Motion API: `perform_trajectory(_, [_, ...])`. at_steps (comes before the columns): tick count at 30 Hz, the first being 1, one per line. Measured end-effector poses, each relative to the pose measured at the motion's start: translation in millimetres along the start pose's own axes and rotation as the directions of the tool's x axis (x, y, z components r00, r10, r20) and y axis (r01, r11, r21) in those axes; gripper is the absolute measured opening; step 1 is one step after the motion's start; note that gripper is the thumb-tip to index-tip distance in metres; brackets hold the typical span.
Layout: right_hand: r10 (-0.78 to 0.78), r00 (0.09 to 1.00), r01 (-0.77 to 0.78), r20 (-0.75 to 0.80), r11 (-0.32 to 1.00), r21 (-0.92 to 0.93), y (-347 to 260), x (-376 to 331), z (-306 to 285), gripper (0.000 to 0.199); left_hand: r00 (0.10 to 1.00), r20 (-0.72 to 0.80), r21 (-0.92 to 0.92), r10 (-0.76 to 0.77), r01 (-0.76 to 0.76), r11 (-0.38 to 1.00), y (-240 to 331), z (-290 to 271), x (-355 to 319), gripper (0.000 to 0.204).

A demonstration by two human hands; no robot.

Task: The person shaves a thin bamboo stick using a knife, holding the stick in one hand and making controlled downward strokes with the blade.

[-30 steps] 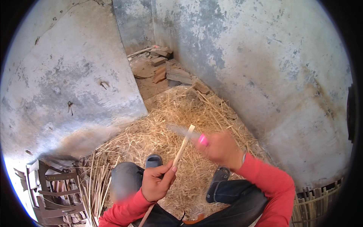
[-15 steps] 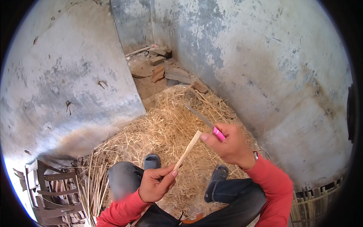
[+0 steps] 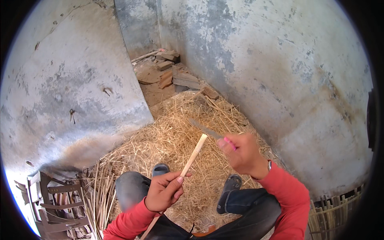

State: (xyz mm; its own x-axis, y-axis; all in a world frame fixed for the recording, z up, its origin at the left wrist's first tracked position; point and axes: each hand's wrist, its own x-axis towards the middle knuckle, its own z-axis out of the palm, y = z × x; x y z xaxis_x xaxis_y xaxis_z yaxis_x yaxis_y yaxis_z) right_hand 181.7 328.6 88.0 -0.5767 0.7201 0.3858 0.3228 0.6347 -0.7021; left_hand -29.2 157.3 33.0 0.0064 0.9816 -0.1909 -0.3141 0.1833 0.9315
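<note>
My left hand (image 3: 166, 191) is closed around a pale bamboo strip (image 3: 194, 155), which slants up and to the right between my knees. The strip's lower end runs back below my wrist toward my lap. In my right hand (image 3: 243, 156) is a knife with a pink handle (image 3: 229, 141), the fingers wrapped round it and a little blurred. Its thin grey blade (image 3: 205, 129) points up and to the left, just beyond the strip's upper end. The blade and the strip look apart.
Thin shavings (image 3: 176, 120) cover the floor around my slippers (image 3: 161, 169). Long strips (image 3: 102, 192) lie at the left beside a dark chair frame (image 3: 60, 202). Broken bricks (image 3: 166, 66) are heaped in the far corner. A slatted bamboo piece (image 3: 330, 216) stands at lower right, against worn walls (image 3: 296, 80).
My right hand with the knife has moved slightly right and down, away from the strip's tip. The strip has shifted a little left and shows more of its upper end.
</note>
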Motion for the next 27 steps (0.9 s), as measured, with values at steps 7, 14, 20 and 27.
perform_trajectory(7, [-0.129,0.976,0.168,0.176,0.959,-0.229,-5,-12,30,0.041,0.998,0.008,-0.144,-0.059,0.059,0.988,2,1,0,0.030])
perform_trajectory(14, [0.000,0.992,-0.052,-0.129,0.916,-0.399,62,22,-15,0.050,0.989,0.106,-0.120,-0.107,0.119,0.986,10,-1,-11,0.031])
perform_trajectory(20, [-0.029,0.998,0.009,-0.061,0.957,-0.291,0,8,4,0.051,0.998,-0.056,-0.053,0.022,-0.025,0.998,4,-6,-4,0.031])
perform_trajectory(27, [-0.173,0.977,0.202,0.125,0.942,-0.267,-2,-5,35,0.042,0.998,-0.042,-0.032,0.048,-0.049,0.998,4,1,-4,0.032])
